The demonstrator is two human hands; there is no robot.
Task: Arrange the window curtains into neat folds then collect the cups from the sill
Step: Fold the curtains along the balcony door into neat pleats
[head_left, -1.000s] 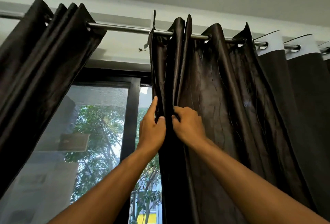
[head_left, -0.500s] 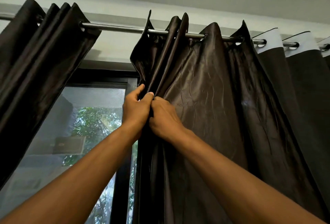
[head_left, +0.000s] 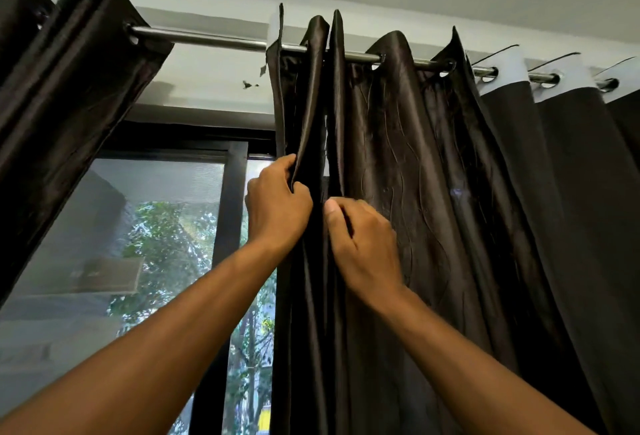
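A window (head_left: 166, 226) with a dark frame shows green trees outside, and a metal rod (head_left: 207, 39) runs under the ceiling. The right curtain (head_left: 433, 192), dark and shiny, hangs from the rod in folds. The left hand (head_left: 277, 209) is closed on its leading fold. The right hand (head_left: 363, 244) pinches the next fold just beside it. Another dark curtain (head_left: 69, 88) hangs bunched at the left.

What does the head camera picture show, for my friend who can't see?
Two bare hands, left hand and right hand, pinch folds of a dark shiny curtain hanging from a metal rod above a window.
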